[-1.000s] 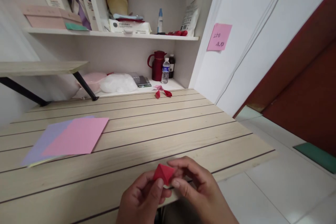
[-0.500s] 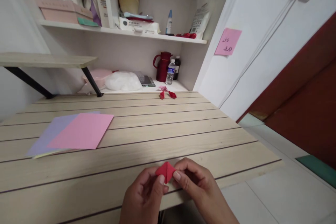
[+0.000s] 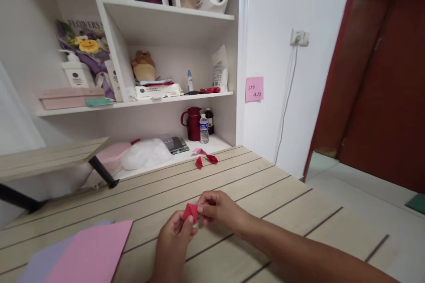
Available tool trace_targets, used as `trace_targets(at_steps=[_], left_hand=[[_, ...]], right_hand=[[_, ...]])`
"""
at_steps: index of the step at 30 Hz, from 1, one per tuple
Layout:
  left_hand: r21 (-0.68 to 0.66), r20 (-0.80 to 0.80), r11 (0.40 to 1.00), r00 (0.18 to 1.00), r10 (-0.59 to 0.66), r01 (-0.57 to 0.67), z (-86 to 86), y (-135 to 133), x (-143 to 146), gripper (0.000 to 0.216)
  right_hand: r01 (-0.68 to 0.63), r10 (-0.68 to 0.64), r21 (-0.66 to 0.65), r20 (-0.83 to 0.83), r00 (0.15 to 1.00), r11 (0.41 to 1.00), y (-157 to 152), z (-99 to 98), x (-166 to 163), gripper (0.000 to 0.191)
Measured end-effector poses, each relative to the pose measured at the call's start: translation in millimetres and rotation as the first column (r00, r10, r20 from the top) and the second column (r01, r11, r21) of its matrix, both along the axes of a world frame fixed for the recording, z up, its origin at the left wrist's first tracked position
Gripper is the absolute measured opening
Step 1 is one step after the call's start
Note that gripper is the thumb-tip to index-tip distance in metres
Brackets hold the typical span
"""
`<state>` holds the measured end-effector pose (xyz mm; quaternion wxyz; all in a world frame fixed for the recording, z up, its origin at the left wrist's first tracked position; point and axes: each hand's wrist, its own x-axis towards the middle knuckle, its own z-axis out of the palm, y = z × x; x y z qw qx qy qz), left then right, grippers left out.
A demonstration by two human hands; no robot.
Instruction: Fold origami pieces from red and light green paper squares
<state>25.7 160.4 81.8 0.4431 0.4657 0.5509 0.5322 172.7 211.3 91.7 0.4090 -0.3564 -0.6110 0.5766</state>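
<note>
Table [image 3: 252, 185]: pale wood-grain, crossed by dark lines. Near left, a pink sheet [image 3: 91, 252] overlapping a lavender sheet [image 3: 43, 263]. Toward far edge, two small red folded pieces [image 3: 198, 162]; black-legged riser [image 3: 56, 154] at left.

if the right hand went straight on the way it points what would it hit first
The red folded paper, most likely: the right hand points at its edge and may already touch it. The left hand, which holds that paper, probably comes next, though depth is hard to judge.
</note>
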Motion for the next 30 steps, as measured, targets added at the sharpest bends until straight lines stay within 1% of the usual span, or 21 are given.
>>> trace_targets(at_steps=[3, 5, 7, 8, 10, 13, 15, 18, 21, 23, 25, 27, 30], left_hand=[[-0.026, -0.005, 0.999, 1.000, 0.024, -0.024, -14.5, 15, -1, 0.040], [-0.044, -0.020, 0.999, 0.999, 0.025, -0.026, -23.1, 20, -3, 0.042], [-0.061, -0.051, 0.998, 0.998, 0.031, -0.034, -29.9, 22, -5, 0.043], [-0.064, -0.072, 0.997, 0.997, 0.037, -0.041, -32.7, 22, -6, 0.043], [-0.053, -0.121, 0.997, 0.991, 0.048, -0.055, -36.7, 20, -6, 0.042], [-0.039, -0.154, 0.998, 0.987, 0.040, -0.047, -38.8, 16, -5, 0.041], [-0.047, -0.137, 0.998, 0.990, 0.023, -0.030, -37.7, 14, -4, 0.039], [-0.041, -0.106, 0.999, 0.994, -0.021, 0.017, -33.8, 12, -4, 0.035], [-0.023, -0.117, 0.997, 0.991, -0.072, 0.070, -30.2, 10, -5, 0.033], [-0.007, -0.147, 0.997, 0.986, -0.080, 0.080, -30.1, 9, -6, 0.033], [0.031, -0.202, 0.996, 0.976, -0.077, 0.085, -32.9, 10, -7, 0.032], [0.104, -0.285, 0.989, 0.956, -0.074, 0.107, -37.9, 10, -8, 0.030], [0.243, -0.451, 0.961, 0.892, -0.011, 0.135, -44.7, 10, -9, 0.024]], right_hand=[[0.031, -0.031, -0.013, -0.033, 0.999, 0.999, 15, -20.8, -7, 0.040], [0.049, -0.049, -0.006, -0.045, 0.998, 0.999, 18, -30.8, -7, 0.033], [0.063, -0.062, 0.012, -0.048, 0.997, 0.998, 15, -35.1, -3, 0.021], [0.071, -0.070, 0.023, -0.045, 0.997, 0.997, 13, -35.1, -1, 0.022], [0.078, -0.078, 0.082, 0.007, 0.997, 0.994, 7, -31.7, 6, 0.034], [0.049, -0.057, 0.106, 0.080, 0.995, 0.993, -2, -23.0, 15, 0.041], [0.023, -0.037, 0.109, 0.121, 0.992, 0.994, -6, -18.2, 17, 0.042], [0.021, -0.037, 0.096, 0.165, 0.986, 0.995, -10, -15.4, 17, 0.044], [0.042, -0.061, 0.109, 0.182, 0.981, 0.993, -13, -16.9, 15, 0.043], [0.069, -0.096, 0.141, 0.194, 0.976, 0.988, -14, -18.6, 14, 0.041], [0.096, -0.133, 0.177, 0.211, 0.968, 0.980, -14, -19.5, 13, 0.037], [0.114, -0.165, 0.222, 0.227, 0.960, 0.968, -15, -19.7, 13, 0.034], [0.130, -0.217, 0.321, 0.253, 0.943, 0.938, -16, -19.1, 12, 0.034]])
